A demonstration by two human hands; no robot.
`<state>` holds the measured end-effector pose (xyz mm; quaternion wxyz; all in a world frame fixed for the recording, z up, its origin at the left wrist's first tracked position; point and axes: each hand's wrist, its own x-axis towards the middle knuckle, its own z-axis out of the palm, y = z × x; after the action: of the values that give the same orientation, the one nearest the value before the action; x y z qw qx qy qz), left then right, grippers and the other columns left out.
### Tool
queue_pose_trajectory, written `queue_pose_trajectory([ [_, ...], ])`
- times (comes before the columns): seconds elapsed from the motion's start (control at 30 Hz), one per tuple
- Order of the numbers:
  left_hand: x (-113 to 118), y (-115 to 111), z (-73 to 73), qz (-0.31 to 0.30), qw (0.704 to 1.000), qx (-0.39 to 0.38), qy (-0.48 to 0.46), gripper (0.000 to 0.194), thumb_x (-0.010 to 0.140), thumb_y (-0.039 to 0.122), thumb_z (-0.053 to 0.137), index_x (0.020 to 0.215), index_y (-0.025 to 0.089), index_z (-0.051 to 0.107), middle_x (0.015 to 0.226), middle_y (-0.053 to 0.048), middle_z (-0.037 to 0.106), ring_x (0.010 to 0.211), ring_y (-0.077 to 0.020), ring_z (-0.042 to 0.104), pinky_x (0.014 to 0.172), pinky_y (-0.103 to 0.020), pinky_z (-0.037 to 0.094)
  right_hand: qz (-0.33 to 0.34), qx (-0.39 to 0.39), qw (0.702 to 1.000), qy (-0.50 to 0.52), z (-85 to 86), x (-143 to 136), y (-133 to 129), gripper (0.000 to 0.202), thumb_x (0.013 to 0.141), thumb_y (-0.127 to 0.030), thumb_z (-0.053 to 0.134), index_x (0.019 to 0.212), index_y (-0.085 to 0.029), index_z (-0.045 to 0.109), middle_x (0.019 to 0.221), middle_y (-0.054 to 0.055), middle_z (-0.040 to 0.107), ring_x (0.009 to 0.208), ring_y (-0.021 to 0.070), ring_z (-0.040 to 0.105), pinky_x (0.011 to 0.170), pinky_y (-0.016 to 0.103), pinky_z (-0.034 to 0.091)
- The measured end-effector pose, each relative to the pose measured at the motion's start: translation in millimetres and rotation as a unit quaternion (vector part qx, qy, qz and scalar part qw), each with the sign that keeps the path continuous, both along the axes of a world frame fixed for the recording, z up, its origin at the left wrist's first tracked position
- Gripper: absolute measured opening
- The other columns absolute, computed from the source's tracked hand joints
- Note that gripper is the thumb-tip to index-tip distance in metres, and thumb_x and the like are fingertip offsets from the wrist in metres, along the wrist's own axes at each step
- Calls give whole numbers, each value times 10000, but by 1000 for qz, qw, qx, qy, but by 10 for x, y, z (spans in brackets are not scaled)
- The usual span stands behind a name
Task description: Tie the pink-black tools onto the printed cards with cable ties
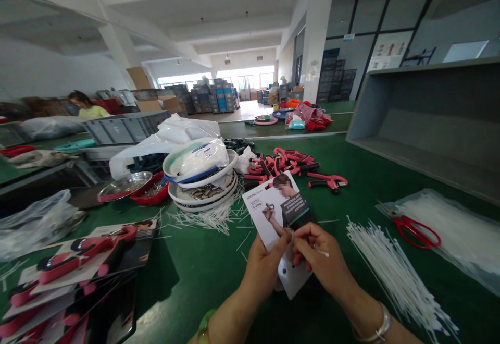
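My left hand (262, 261) grips a printed backing card (258, 213) for a hand grip strengthener, tilted upright above the green table. At the card's lower middle, the closed fingers of my right hand (322, 255) pinch a thin white cable tie (324, 254); most of the tie is hidden by the fingers. Right of my hands lies a bundle of white cable ties (398, 276). Pink and black hand grips (283, 162) are heaped beyond the card, with a single hand grip (328, 181) apart from them. At left, several cards with hand grips (84, 255) are stacked.
Red-handled scissors (417, 232) rest by a plastic bag (449, 240) on the right. A large grey bin (425, 125) stands behind. Stacked round trays (201, 193), a red bowl (150, 190) and loose cable ties (213, 219) are left of centre. Another person (88, 105) is far left.
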<state>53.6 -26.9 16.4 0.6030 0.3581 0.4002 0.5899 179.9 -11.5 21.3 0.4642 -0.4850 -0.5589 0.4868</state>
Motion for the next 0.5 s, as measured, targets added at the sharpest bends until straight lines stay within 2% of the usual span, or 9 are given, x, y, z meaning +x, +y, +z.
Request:
queue_pose_trajectory([
  [0.1, -70, 42, -1, 28, 999, -22, 3, 422, 619, 396, 768, 917, 147, 603, 782, -37, 661, 613, -146, 577, 566, -248, 434, 57, -20, 998, -3, 16, 37, -23, 242, 759, -392, 604, 827, -166, 552, 610, 0, 620, 464, 113, 563, 349, 168, 347],
  [0.23, -120, 56, -12, 22, 1000, -15, -16, 362, 617, 372, 767, 847, 148, 600, 716, -13, 644, 575, -132, 565, 560, -250, 437, 90, -5, 995, -41, 28, 54, -22, 305, 799, -433, 567, 946, -166, 572, 741, 34, 649, 528, 124, 592, 359, 180, 372],
  [0.33, -114, 43, -6, -13, 1000, -10, -1, 381, 616, 365, 774, 870, 133, 611, 693, -17, 645, 563, -128, 558, 552, -244, 429, 70, 84, 990, -88, 53, 7, -26, 251, 858, -398, 487, 889, -173, 593, 718, 18, 627, 528, 119, 588, 441, 215, 430],
  [0.4, -115, 39, 8, -28, 1000, -10, 2, 413, 612, 352, 782, 914, 125, 616, 739, -38, 667, 604, -144, 581, 575, -251, 440, 58, 161, 975, -143, 84, -12, -35, 217, 866, -342, 473, 836, -178, 611, 684, 13, 616, 557, 127, 589, 520, 239, 459],
  [0.5, -158, 50, 39, -24, 999, -19, -24, 434, 594, 315, 797, 944, 128, 620, 831, -64, 690, 701, -182, 620, 660, -284, 470, 106, 206, 951, -202, 132, 77, -11, 184, 828, -285, 511, 923, -196, 641, 709, 13, 637, 575, 131, 583, 524, 233, 455],
])
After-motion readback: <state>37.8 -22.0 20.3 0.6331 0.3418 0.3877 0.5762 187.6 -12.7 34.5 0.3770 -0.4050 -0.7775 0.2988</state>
